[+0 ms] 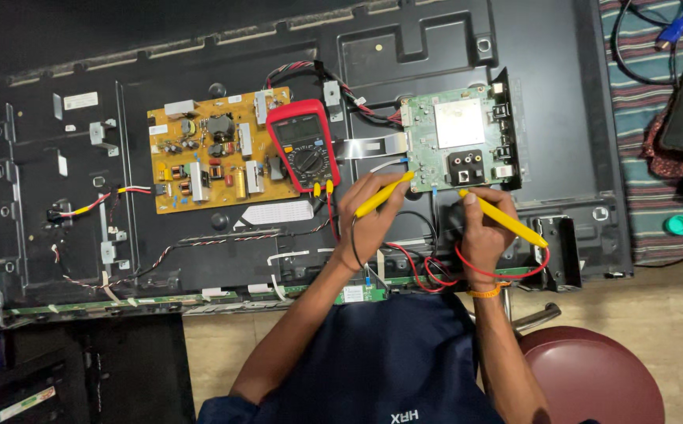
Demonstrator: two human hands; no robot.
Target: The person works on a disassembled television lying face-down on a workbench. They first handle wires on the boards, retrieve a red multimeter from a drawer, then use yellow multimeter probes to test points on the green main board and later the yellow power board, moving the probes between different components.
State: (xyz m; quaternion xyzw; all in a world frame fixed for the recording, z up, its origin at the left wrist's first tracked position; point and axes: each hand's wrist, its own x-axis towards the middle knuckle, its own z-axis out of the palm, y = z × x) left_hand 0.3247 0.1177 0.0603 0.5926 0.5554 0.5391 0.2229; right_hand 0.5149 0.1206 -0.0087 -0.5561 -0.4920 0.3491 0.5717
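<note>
Probing is underway: left hand point(373, 216) and right hand point(479, 228) each grip a yellow multimeter probe point(384, 194), tips on the green mainboard point(459, 141) edge; next, judging likely, steady contact while reading the red multimeter point(303, 149).

Navy short-sleeved shirt point(380, 361), orange thread band point(484, 293) on right wrist.
</note>
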